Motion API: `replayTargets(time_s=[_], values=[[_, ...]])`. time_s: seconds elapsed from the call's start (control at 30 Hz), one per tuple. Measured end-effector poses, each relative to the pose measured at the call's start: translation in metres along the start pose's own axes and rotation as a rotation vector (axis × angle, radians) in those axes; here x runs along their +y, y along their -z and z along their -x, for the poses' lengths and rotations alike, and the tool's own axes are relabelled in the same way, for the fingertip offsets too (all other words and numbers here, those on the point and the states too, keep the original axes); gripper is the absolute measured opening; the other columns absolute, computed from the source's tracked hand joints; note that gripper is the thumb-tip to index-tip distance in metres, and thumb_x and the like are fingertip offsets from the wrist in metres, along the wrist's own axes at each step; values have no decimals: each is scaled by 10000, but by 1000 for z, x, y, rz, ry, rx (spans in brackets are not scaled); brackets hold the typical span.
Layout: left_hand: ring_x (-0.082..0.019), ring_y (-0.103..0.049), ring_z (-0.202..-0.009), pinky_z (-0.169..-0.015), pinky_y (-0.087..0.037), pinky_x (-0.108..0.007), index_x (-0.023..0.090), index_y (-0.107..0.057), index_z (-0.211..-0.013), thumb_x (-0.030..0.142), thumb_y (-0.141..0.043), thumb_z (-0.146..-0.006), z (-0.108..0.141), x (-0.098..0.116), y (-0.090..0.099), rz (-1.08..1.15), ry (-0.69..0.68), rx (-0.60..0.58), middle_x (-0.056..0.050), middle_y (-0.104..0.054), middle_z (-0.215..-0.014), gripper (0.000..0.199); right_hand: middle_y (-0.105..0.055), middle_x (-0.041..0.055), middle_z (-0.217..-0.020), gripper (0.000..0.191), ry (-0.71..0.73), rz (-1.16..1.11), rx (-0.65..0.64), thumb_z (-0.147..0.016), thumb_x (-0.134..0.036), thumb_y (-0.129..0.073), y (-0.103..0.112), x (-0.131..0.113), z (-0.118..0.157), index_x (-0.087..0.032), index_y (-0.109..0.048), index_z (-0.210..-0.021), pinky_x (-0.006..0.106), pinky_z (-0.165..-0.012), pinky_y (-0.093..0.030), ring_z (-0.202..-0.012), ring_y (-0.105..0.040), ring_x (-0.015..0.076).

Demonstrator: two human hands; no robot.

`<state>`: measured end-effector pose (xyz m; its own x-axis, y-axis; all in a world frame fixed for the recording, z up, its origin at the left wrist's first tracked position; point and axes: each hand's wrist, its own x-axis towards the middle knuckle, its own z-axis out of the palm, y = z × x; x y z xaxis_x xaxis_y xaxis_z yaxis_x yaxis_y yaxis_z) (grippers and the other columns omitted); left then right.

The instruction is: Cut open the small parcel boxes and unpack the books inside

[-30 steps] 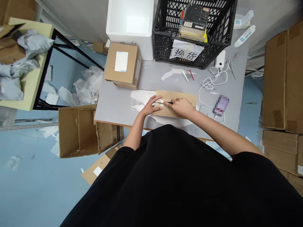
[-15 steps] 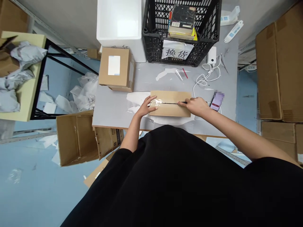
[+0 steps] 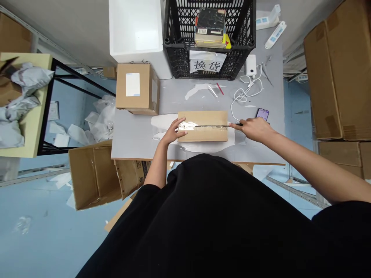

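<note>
1 oblong tan cardbd box [image 3: 204,134], mid-frame.
L hand [image 3: 171,134] splayed on L end; R hand [image 3: 255,129] curled round thin black tool [image 3: 239,124], past R edge.

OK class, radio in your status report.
Left hand on long carton. Right hand holding dark tool at its right edge. Dark line along top. Phone near right hand.

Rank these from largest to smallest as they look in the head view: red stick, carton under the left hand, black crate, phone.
1. Black crate
2. Carton under the left hand
3. Phone, partly hidden
4. Red stick
</note>
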<state>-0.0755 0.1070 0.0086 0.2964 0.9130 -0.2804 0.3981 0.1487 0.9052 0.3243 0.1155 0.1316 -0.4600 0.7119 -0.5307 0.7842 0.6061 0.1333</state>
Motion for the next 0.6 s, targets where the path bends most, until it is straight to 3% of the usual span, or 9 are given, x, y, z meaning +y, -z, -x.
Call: replayTargets(time_s=[0.4,0.5,0.6], values=[[-288,-300,-1504,-1140,-381,-478,407,-418,-1515,482,-678,-810,1,3,1,-67,-24,-9,-41,-319,-1634,755,-707,81,-991,659,-33,-74,76,-917,-143,-435,-20,16,13,-432,-437,-1510,296,-642,-325,-730,-565,181],[-291,-303,-1502,-1157,-363,-488,390,-405,-1526,466,-659,-823,3,7,-1,-108,-22,1,-47,-337,-1625,751,-726,58,-1016,561,-128,-218,125,-956,-231,-447,-33,24,22,-439,-489,-1476,283,-638,-363,-748,-607,184],[-305,-254,-1524,-1202,-313,-493,357,-414,-1526,439,-648,-825,6,11,-10,-173,-19,63,-57,-344,-1614,743,-748,43,-999,497,-268,-523,221,-971,-334,-476,-56,29,29,-379,-531,-1463,284,-638,-435,-751,-642,190]])
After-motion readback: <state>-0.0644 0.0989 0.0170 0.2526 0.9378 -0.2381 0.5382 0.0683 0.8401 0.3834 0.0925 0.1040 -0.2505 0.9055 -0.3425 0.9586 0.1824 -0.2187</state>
